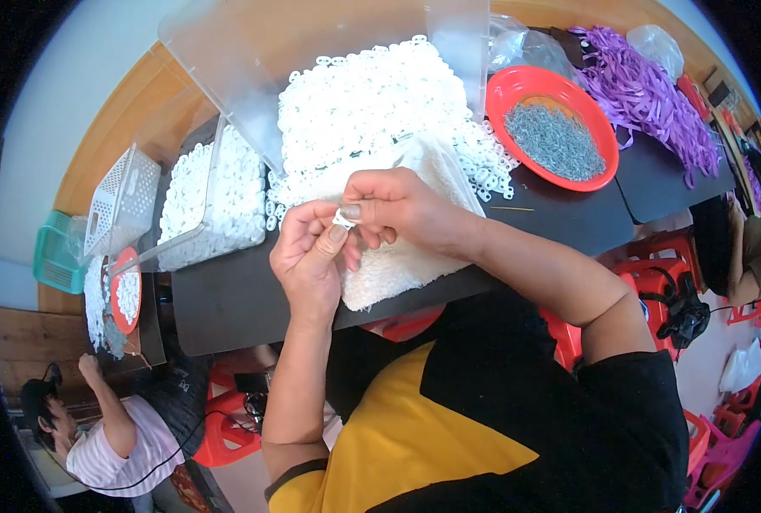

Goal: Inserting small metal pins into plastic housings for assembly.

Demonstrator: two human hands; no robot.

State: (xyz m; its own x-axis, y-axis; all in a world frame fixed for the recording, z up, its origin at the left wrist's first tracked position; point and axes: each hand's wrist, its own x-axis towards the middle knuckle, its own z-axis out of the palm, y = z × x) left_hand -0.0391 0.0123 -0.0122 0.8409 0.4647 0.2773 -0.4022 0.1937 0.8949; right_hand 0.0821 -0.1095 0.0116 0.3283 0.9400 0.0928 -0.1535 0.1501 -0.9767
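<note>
Between the fingertips of both hands is a small white plastic piece [343, 221], partly covered by the thumbs. My left hand [305, 252] pinches it from below and the left, thumb on top. From the right, my right hand [402, 207] is closed with its thumb and fingertips on the same piece. Below them a white towel [397, 278] lies over the table edge and up against a big clear plastic bin [226, 77]. Heaped in that bin are many white plastic pieces [372, 98], several with holes; some lie loose beside it.
Left stands a clear box [213, 192] of white parts, then a white basket [124, 192] and a green basket [58, 252]. A red bowl [598, 85] of small metal parts and purple straps [645, 94] are at right. Another person [115, 427] sits lower left.
</note>
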